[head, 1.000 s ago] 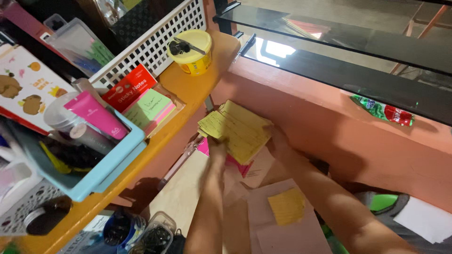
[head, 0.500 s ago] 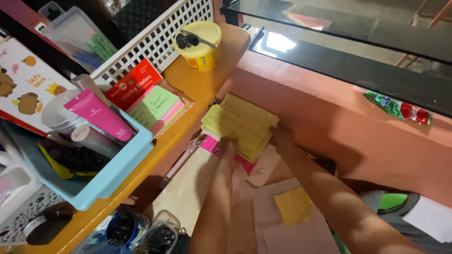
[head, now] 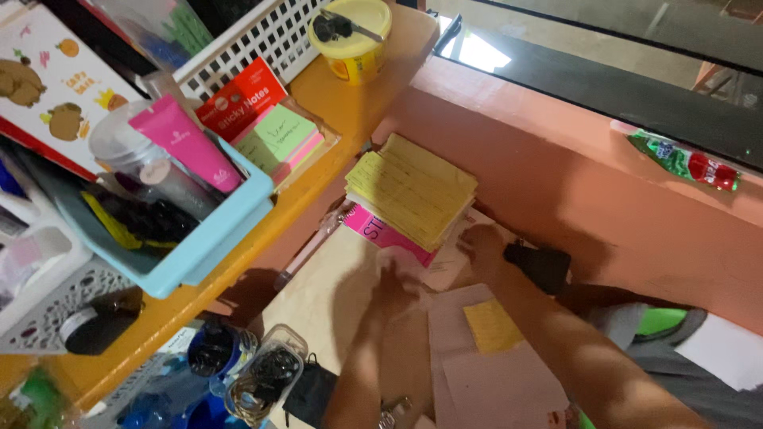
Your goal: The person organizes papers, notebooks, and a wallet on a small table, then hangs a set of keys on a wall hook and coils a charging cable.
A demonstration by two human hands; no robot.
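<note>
A stack of yellow paper slips (head: 413, 189) lies on a pink card (head: 381, 232) against the orange-red wall, with neither hand on it. My left hand (head: 395, 284) hovers just below the stack, fingers spread over loose white papers (head: 445, 270), holding nothing. My right hand (head: 482, 245) rests to the right of the stack's lower corner, on the papers, next to a small black object (head: 544, 266). Whether its fingers are closed on anything I cannot tell. A single yellow slip (head: 493, 326) lies on a pinkish sheet (head: 497, 381) beside my right forearm.
An orange shelf (head: 334, 119) on the left carries a yellow tub (head: 355, 40), a sticky-note pack (head: 270, 131), a blue tray (head: 203, 246) with a pink tube, and a white basket (head: 254, 40). Clear boxes of clips (head: 266, 377) sit below. A snack wrapper (head: 683, 161) lies on the ledge.
Both hands have let go of the yellow stack and drawn back toward me; the stack now lies on the pink card. The camera has shifted downward.
</note>
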